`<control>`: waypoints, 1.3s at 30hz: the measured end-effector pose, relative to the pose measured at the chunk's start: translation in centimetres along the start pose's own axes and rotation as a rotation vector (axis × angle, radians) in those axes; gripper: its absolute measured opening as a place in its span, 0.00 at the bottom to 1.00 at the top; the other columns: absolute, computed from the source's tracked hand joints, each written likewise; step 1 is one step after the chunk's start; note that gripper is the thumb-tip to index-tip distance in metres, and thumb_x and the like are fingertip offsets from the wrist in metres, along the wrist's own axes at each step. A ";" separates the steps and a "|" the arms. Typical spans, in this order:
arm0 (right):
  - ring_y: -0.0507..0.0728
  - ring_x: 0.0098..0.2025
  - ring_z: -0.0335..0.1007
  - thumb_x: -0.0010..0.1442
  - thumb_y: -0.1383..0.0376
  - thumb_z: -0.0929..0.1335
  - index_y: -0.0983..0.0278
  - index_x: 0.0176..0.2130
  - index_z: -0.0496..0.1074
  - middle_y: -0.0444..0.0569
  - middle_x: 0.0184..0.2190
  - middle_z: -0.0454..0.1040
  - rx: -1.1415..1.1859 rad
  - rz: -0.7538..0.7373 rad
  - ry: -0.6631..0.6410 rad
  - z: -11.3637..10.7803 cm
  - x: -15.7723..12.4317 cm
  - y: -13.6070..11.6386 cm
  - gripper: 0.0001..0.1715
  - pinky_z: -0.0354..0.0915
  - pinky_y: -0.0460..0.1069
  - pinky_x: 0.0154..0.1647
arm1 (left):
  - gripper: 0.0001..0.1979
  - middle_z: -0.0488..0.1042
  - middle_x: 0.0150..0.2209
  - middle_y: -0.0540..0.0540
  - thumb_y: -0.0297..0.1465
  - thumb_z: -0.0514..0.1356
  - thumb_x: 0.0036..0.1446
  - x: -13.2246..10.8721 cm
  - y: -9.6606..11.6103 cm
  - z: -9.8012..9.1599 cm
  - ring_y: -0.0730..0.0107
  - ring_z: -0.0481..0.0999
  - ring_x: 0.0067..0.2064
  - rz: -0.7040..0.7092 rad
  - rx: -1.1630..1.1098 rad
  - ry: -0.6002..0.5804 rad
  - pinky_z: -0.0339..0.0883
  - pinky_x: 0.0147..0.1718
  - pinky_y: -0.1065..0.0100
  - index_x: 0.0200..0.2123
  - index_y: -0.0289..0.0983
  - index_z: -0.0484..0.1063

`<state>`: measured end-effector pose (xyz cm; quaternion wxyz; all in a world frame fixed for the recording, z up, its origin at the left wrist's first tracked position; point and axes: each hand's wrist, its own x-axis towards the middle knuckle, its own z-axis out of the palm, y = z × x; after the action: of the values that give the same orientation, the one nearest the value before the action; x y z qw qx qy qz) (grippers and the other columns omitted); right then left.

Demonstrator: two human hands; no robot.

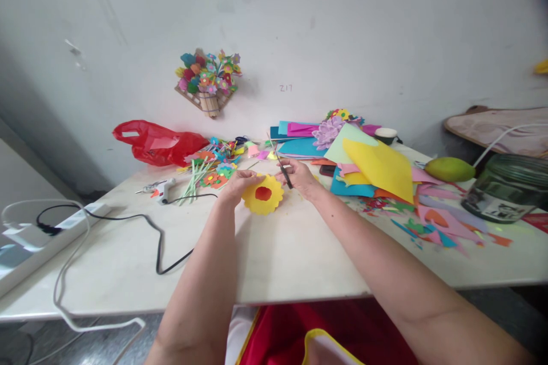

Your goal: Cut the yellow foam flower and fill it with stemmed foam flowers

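Tabletop [295,262], flower [270,204] in left hand [236,187]

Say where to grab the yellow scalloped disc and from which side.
Pinch the yellow scalloped disc by its lower rim, probably best coming from the wearer's side. It looks thin and flat, and that rim is free: the left hand holds its upper-left edge, while the right hand, gripping a thin black-handled tool, is at the upper right.
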<state>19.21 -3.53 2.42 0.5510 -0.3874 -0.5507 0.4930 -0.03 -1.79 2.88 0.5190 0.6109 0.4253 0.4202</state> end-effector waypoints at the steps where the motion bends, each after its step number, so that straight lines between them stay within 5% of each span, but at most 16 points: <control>1: 0.47 0.20 0.63 0.37 0.65 0.73 0.63 0.37 0.67 0.39 0.21 0.71 -0.004 -0.002 -0.001 0.0 0.0 0.0 0.24 0.60 0.44 0.22 | 0.18 0.67 0.15 0.52 0.40 0.69 0.36 0.0 0.0 0.0 0.76 0.64 0.17 0.000 0.002 0.000 0.51 0.15 0.73 0.17 0.36 0.65; 16: 0.46 0.19 0.62 0.39 0.62 0.74 0.64 0.36 0.68 0.39 0.18 0.69 -0.062 0.063 -0.080 -1.1 0.1 0.0 0.22 0.58 0.43 0.22 | 0.17 0.70 0.18 0.50 0.40 0.70 0.35 0.0 -0.1 -0.2 0.74 0.68 0.19 0.014 -0.049 -0.001 0.58 0.18 0.73 0.20 0.35 0.69; 22: 0.46 0.18 0.61 0.49 0.53 0.70 0.66 0.32 0.70 0.41 0.19 0.68 -0.130 0.070 -0.291 -1.6 -0.4 -0.3 0.19 0.50 0.41 0.15 | 0.17 0.70 0.17 0.50 0.39 0.71 0.34 0.0 -0.1 -0.3 0.74 0.68 0.18 0.004 -0.119 -0.004 0.58 0.17 0.73 0.19 0.35 0.67; 27: 0.46 0.19 0.61 0.50 0.52 0.70 0.67 0.32 0.70 0.41 0.20 0.69 -0.184 0.025 -0.448 -1.8 -0.5 -0.2 0.20 0.57 0.42 0.19 | 0.18 0.69 0.18 0.51 0.38 0.71 0.34 -0.1 -0.1 -0.4 0.74 0.68 0.18 0.003 -0.132 0.011 0.59 0.17 0.73 0.19 0.35 0.66; 39: 0.46 0.19 0.61 0.46 0.54 0.73 0.67 0.33 0.70 0.41 0.19 0.70 -0.251 0.040 -0.442 -1.7 -0.7 -0.7 0.21 0.59 0.43 0.20 | 0.19 0.69 0.17 0.51 0.39 0.71 0.33 -0.2 0.0 -0.5 0.74 0.67 0.18 0.020 -0.127 0.042 0.58 0.18 0.72 0.19 0.35 0.66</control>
<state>21.02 -4.21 2.78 0.3550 -0.3463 -0.7069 0.5043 -0.57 -1.83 2.93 0.5436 0.5720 0.4021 0.4643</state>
